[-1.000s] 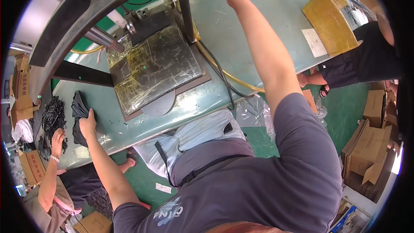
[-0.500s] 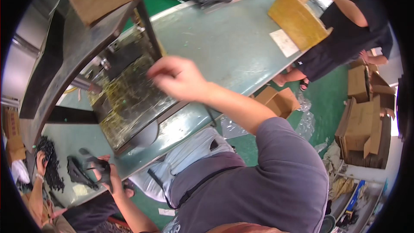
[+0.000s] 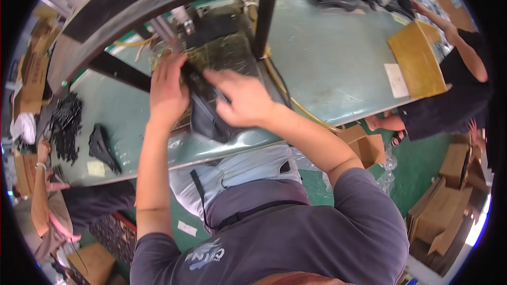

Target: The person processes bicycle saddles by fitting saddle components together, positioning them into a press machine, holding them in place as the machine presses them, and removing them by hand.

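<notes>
A black saddle-shaped piece lies between my hands at the front of the press bed, partly hidden by my right hand. My left hand rests along its left side, fingers stretched out. From the right, my right hand grips the piece, thumb and fingers bent over its edge. Beneath and behind is the dark, worn press plate, streaked with yellow. Metal rods come down just beyond my fingertips.
The dark press frame arches overhead, with a post at right. On the green table lie a similar black piece and a pile of black strips. A yellow bin stands right; people work at both sides.
My left hand has come up from the lower left with the black piece to the press bed. My right hand has moved beside it and taken hold. The view has turned left.
</notes>
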Demonstrator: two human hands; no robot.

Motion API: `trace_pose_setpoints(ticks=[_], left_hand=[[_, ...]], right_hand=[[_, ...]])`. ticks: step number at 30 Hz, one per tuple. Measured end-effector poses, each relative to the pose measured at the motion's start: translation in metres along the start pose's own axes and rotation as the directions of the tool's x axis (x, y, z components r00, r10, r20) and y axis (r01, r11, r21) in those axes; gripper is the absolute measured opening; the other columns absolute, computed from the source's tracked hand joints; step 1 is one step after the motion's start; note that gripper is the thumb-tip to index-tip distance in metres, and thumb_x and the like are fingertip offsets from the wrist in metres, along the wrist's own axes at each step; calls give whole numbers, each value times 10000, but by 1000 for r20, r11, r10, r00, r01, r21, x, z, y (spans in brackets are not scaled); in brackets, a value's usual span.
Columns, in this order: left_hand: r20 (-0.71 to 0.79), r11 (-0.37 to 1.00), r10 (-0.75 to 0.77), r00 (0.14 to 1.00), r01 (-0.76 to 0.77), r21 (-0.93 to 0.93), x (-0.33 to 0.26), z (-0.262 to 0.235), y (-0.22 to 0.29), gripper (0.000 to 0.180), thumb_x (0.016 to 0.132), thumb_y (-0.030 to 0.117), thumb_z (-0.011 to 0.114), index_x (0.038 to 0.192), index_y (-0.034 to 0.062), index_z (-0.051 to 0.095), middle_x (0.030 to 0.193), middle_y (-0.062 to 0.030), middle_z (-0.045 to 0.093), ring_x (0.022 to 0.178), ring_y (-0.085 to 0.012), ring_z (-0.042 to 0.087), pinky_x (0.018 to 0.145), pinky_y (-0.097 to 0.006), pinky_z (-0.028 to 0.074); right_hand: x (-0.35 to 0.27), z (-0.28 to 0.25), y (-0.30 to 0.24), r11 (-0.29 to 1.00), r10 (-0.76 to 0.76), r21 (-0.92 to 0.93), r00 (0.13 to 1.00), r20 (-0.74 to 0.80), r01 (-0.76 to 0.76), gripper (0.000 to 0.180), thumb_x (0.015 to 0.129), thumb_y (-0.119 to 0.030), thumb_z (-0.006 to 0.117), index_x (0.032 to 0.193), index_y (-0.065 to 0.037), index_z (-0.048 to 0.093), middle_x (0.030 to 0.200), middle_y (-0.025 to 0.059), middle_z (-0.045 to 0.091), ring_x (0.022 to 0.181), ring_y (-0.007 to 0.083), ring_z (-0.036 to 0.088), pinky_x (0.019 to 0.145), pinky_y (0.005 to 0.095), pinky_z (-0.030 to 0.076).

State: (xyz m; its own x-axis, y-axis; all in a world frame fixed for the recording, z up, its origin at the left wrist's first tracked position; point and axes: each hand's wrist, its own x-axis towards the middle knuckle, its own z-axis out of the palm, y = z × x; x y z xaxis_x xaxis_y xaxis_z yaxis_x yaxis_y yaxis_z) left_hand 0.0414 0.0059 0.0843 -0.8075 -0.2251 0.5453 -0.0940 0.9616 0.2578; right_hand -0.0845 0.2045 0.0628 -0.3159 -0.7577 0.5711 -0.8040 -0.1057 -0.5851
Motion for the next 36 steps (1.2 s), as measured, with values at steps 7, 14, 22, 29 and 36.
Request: trace_pose_setpoints(ticks=[7,14,22,29,36], left_hand=[[-38,776,-577,816,533,-337,-16,43,25,398,1019,360,743,919,-24,707,1066,-159,677,995,-346,641,931,-426,512],[-254,895,-440,862,444,-42,-2,83,-8,330,1015,271,660,863,-14,728,1120,-200,709,1062,-422,617,991,-501,469],[-241,926,-371,897,377,-19,-18,82,3,266,1019,213,642,926,-31,690,1144,-204,675,1039,-433,602,950,-514,473],[-328,956,-267,906,291,24,2,82,-21,226,1005,184,647,907,-16,681,1131,-218,666,1035,-433,596,928,-520,480],[-275,877,-480,833,469,-107,-11,85,-12,358,998,320,697,1128,-3,615,1461,-316,546,1333,-500,533,1110,-545,453]], right_hand=[[31,41,35,951,280,-115,958,-68,-286,620,868,-224,660,1455,-34,603,1151,208,712,944,439,722,814,504,607],[52,72,57,967,160,-156,955,-251,-203,574,861,-226,670,1391,-6,646,1083,209,721,851,420,730,726,493,611],[33,65,42,977,127,-138,966,-227,-161,556,821,-214,699,1317,32,648,1021,208,679,816,395,708,701,485,594],[67,75,55,986,53,-134,952,-300,-98,612,804,-190,702,1359,43,597,1020,204,674,832,389,694,721,479,585],[57,86,63,944,2,-313,949,-315,-106,747,977,-362,707,1467,148,466,1221,316,658,1126,490,628,1035,547,485]])
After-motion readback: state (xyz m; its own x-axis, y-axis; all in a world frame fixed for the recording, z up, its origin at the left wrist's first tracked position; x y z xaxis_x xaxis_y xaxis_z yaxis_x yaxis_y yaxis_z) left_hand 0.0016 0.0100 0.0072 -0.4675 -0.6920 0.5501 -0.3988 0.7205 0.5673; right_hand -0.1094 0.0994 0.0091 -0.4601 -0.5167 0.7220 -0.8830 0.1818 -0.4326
